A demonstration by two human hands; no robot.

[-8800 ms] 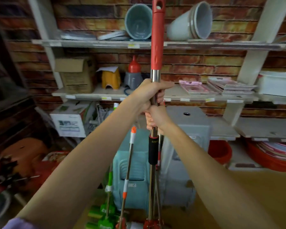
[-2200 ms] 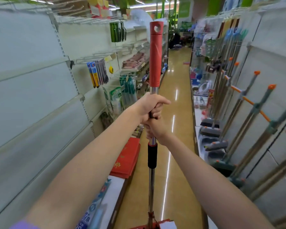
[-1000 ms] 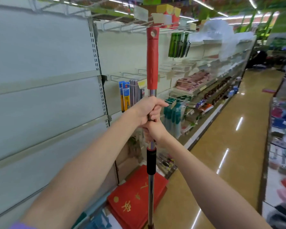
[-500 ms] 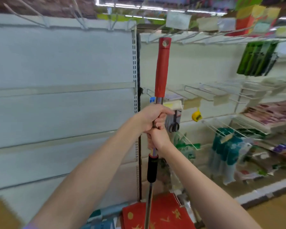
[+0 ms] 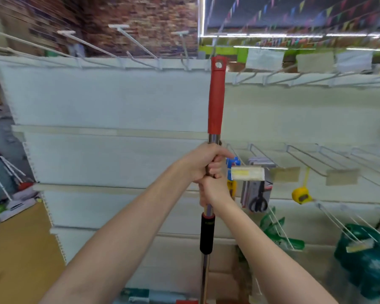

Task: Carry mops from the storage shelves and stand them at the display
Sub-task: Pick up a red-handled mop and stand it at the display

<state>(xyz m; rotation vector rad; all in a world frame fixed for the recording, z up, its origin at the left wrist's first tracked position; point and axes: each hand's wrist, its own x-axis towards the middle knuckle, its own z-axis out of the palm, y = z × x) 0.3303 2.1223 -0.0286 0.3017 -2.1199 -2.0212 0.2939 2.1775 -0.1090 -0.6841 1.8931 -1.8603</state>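
I hold a mop upright in front of me by its pole. Its grip is red with a hole at the top, the shaft is shiny metal, and a black collar sits lower down. My left hand is wrapped around the metal shaft just under the red grip. My right hand clasps the shaft directly below it, touching the left hand. A sliver of the red mop head shows at the bottom edge; the rest is out of frame.
A white shelf back panel with bare wire hooks faces me. To the right hang scissors, a yellow tape measure and green bags. At far left, other mops lean past the panel's end.
My view has swung left from the aisle towards the white panel, and the panel's left end and the mops beyond it have come into sight. Both hands keep the same hold on the mop.
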